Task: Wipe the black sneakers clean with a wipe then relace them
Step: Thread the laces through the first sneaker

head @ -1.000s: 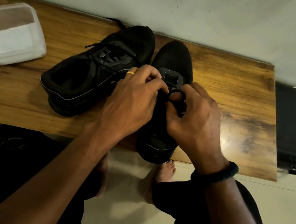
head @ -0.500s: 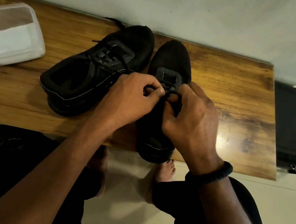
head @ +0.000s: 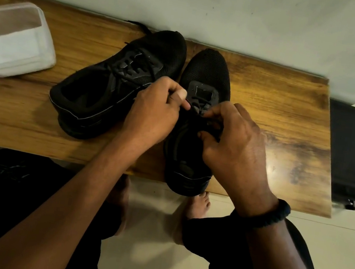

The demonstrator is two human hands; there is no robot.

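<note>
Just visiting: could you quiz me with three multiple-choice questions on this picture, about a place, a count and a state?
1. Where is the clear container? A on the floor; B at the left end of the wooden table; C inside a sneaker.
2. How many black sneakers are on the table? A one; B two; C three.
3. What are the left hand and right hand doing? A lying flat; B holding a wipe; C pinching the lace of the right sneaker.
Answers: B, it sits left of the sneakers; B, a pair lies side by side; C, both hands' fingers curl at the lace.
</note>
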